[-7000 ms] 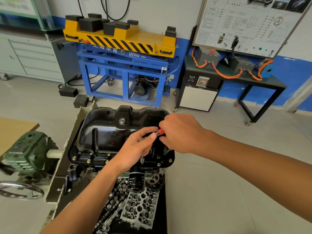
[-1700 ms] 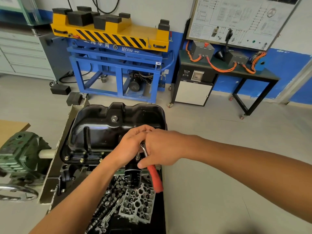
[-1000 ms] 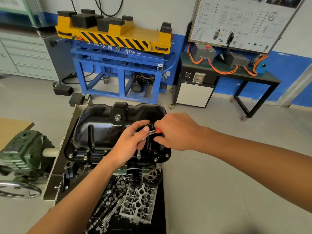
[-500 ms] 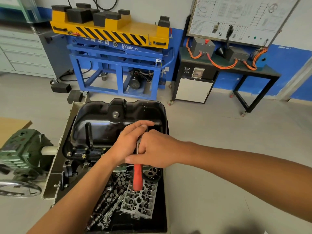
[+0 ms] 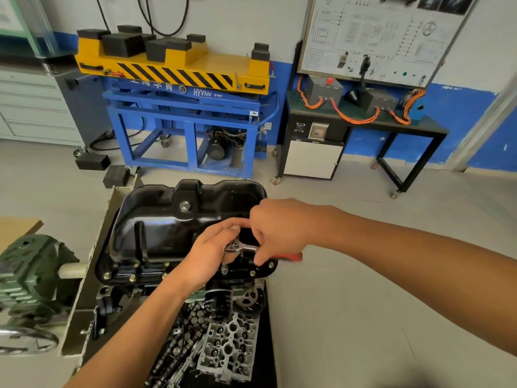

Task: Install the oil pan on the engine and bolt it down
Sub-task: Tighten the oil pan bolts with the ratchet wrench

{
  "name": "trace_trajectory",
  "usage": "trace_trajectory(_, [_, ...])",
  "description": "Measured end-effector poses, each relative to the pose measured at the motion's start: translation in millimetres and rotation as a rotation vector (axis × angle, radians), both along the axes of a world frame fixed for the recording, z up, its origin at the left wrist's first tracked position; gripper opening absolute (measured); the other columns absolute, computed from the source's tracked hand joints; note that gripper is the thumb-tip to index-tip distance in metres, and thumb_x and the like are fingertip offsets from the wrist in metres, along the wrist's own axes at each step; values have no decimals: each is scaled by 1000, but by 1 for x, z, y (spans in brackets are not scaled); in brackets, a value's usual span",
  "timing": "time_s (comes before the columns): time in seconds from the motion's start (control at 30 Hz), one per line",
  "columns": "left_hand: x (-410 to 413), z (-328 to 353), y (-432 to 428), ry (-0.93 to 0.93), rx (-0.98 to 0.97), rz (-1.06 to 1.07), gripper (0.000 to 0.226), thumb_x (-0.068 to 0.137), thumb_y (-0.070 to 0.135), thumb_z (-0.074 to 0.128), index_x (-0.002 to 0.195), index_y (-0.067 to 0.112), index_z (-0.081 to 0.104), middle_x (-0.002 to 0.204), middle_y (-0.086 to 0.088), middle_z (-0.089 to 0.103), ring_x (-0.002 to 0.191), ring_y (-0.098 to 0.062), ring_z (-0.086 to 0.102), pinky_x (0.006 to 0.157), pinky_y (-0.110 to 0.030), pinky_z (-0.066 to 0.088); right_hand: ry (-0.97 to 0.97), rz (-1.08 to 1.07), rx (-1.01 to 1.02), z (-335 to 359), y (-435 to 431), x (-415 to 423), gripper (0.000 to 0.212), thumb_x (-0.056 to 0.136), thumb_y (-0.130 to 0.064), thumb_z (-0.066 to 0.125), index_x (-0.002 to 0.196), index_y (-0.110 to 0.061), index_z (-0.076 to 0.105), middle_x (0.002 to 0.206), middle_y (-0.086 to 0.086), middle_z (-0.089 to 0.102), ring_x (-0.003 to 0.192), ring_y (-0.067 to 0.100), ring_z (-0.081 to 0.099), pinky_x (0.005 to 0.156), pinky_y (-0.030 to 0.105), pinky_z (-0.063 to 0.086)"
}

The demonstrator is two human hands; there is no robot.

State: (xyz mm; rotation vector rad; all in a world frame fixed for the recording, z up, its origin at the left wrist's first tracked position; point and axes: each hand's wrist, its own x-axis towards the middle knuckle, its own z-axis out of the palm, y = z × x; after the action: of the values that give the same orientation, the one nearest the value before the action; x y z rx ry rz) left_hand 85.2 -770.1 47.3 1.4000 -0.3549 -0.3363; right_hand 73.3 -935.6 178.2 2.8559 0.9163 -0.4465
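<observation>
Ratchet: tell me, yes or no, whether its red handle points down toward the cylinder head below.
No: the ratchet lies level, its red handle sticking out rightward past the right hand that grips it.

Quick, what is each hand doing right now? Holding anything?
Left hand: closed around the head of the ratchet, above the oil pan rim.
Right hand: closed on the ratchet's handle.
</observation>
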Motion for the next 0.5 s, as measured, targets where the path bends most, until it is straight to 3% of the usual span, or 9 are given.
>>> trace_trajectory(0.1, [1, 6, -2, -33, -31, -57, 36, 97, 37, 47, 118, 21, 71, 52, 7, 39, 46, -9, 30, 49, -18, 31, -259, 21, -22, 3, -2, 4, 38, 87, -36, 72, 65, -19, 46, 56, -6, 41, 48, 11, 36, 46, 27, 28])
trace_trajectory(0.2, [4, 9, 1, -6, -57, -18, 38, 98, 34, 45, 120, 18, 70, 52, 4, 33, 47, -12, 27, 49, -20, 30, -403, 54, 16, -5, 1, 3, 31, 93, -35, 62, 71, -26, 43, 59, -8, 29, 49, 12, 28, 46, 28, 19])
trace_trajectory(0.33, [-1, 8, 3, -16, -65, 56, 37, 95, 37, 55, 122, 15, 68, 55, 6, 38, 49, -9, 31, 50, -19, 33, -393, 27, 37, -9, -4, 0, 31, 95, -40, 56, 71, -24, 46, 59, -7, 36, 56, 19, 43, 47, 27, 21])
trace_trajectory(0.5, [0, 17, -3, -95, 20, 109, 15, 100, 16, 57, 104, 13, 72, 65, -6, 52, 52, -11, 41, 51, -22, 37, -199, 38, 124, -4, -1, -10, 52, 88, -44, 64, 48, -25, 37, 40, -10, 36, 42, 8, 39, 45, 24, 27])
